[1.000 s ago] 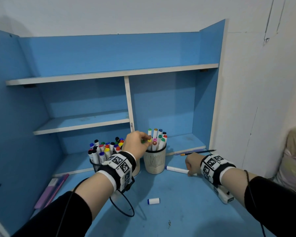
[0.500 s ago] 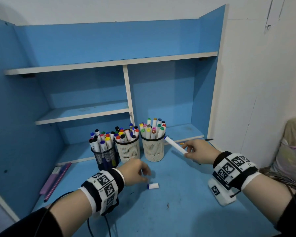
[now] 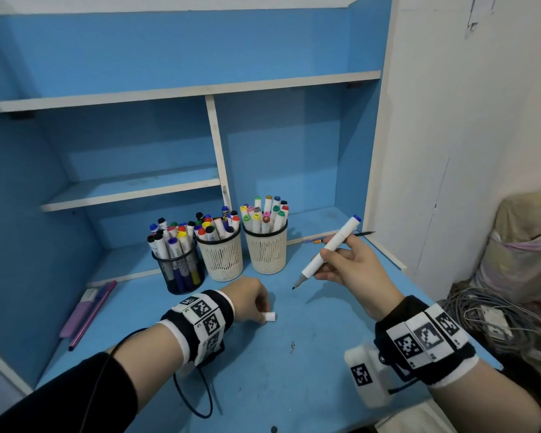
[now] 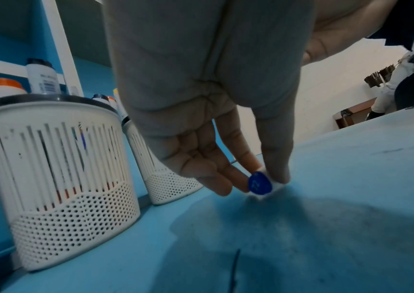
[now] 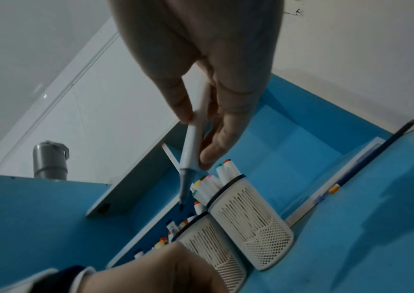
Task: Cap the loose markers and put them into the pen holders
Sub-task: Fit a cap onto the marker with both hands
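Observation:
A white marker point(image 3: 328, 249) point(image 5: 193, 144) with its dark tip bare is held above the desk by my right hand point(image 3: 350, 265) point(image 5: 201, 128), tip pointing down and left. Its loose white cap point(image 3: 270, 316) with a blue end point(image 4: 259, 183) lies on the blue desk point(image 3: 294, 370). My left hand point(image 3: 252, 303) point(image 4: 263, 178) pinches that cap between fingertips and thumb. Three pen holders full of capped markers stand behind: a black mesh one point(image 3: 180, 270) and two white ones point(image 3: 221, 256) point(image 3: 267, 250).
A dark pencil point(image 3: 361, 234) point(image 5: 366, 164) lies along the shelf edge at the right. Purple pens point(image 3: 86, 310) lie at the desk's left. Blue shelves point(image 3: 132, 185) rise behind the holders. A tangle of cables point(image 3: 487, 317) sits beyond the desk's right edge.
My right hand lifted the marker off the desk and turned its bare tip downward. My left hand came away from the holders, dropped to the desk and took hold of the cap.

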`<state>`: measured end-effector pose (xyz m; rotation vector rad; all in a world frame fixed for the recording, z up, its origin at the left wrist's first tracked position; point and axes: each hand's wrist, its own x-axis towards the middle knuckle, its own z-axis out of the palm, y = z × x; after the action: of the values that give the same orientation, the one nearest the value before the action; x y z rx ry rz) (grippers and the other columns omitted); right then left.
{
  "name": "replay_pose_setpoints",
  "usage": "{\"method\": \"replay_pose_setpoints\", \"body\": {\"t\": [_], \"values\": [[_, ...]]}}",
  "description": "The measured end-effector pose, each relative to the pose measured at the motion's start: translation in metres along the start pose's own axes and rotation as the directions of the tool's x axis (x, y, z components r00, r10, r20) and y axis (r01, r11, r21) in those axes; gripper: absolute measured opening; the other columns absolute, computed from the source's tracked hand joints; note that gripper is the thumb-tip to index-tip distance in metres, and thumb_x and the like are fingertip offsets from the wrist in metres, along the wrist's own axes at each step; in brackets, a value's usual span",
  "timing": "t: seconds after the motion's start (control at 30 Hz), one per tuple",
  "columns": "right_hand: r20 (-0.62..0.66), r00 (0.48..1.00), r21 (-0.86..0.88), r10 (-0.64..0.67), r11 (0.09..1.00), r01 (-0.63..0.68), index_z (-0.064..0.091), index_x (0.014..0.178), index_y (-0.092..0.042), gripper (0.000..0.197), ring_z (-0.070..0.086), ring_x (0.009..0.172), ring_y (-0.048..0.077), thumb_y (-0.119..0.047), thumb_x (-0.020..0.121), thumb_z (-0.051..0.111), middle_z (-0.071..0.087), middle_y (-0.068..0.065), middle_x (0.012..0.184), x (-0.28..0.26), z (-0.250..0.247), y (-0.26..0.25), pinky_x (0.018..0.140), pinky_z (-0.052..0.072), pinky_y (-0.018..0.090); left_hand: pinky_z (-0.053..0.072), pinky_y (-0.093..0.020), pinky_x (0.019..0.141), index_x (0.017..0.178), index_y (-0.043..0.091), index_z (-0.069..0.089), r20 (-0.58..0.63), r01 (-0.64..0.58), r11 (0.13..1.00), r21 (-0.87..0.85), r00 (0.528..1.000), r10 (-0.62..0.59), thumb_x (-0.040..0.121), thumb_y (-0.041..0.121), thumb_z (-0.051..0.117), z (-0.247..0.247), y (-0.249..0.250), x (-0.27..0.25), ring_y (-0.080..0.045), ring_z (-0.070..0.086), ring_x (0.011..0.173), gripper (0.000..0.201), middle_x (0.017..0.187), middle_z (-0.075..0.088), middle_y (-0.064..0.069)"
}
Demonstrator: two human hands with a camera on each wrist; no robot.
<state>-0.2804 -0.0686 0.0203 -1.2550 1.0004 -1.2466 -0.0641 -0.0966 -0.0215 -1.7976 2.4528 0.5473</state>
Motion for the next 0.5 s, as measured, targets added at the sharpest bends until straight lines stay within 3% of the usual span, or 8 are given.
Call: {"method": "replay_pose_setpoints", "body": {"t": [0.1, 0.27, 0.37, 0.5], "values": [[-0.057, 0.998, 0.069, -0.013, 0.997, 0.017, 0.057, 0.097, -0.015, 0.012, 0.067, 0.071, 0.022, -0.005, 0.093, 0.052, 0.065, 0.018, 0.085, -0.01, 0.002, -0.004, 0.078, 0.058, 0.035, 0.044, -0.021, 0.068, 0.082, 0.022, 0.063, -0.071, -0.029, 0.999, -0.018, 0.997, 0.027, 0.079, 0.026, 0.072, -0.002, 0.002, -0.006, -0.011, 0.055, 0.076, 0.01, 0.08, 0.059, 0.007], [-0.139, 0.99, 0.192, -0.027, 0.98, 0.054, 0.052, 0.101, -0.013, 0.013, 0.067, 0.077, 0.03, -0.003, 0.092, 0.054, 0.065, 0.028, 0.095, -0.019, 0.0, -0.001, 0.071, 0.059, 0.031, 0.048, -0.025, 0.073, 0.087, 0.02, 0.064, -0.231, -0.085, 0.982, -0.169, 0.972, 0.044, 0.075, 0.015, 0.074, -0.012, 0.008, -0.029, -0.012, 0.055, 0.079, 0.016, 0.083, 0.06, 0.006], [-0.165, 0.986, 0.273, -0.008, 0.961, 0.054, 0.049, 0.099, -0.01, 0.013, 0.067, 0.077, 0.03, -0.002, 0.091, 0.056, 0.064, 0.029, 0.096, -0.023, 0.004, 0.004, 0.067, 0.059, 0.029, 0.042, -0.011, 0.062, 0.085, 0.022, 0.063, -0.339, -0.095, 0.964, -0.247, 0.941, 0.006, 0.073, 0.018, 0.077, -0.017, 0.012, -0.046, -0.008, 0.054, 0.079, 0.018, 0.082, 0.061, 0.01], [-0.17, 0.985, 0.325, 0.009, 0.944, 0.048, 0.049, 0.1, -0.008, 0.013, 0.066, 0.077, 0.032, -0.002, 0.09, 0.056, 0.063, 0.028, 0.095, -0.027, 0.016, 0.011, 0.065, 0.059, 0.029, 0.042, -0.007, 0.059, 0.083, 0.02, 0.065, -0.439, -0.123, 0.911, -0.394, 0.896, -0.069, 0.07, 0.016, 0.08, -0.019, 0.02, -0.067, -0.006, 0.062, 0.078, 0.02, 0.083, 0.068, 0.007]]}}
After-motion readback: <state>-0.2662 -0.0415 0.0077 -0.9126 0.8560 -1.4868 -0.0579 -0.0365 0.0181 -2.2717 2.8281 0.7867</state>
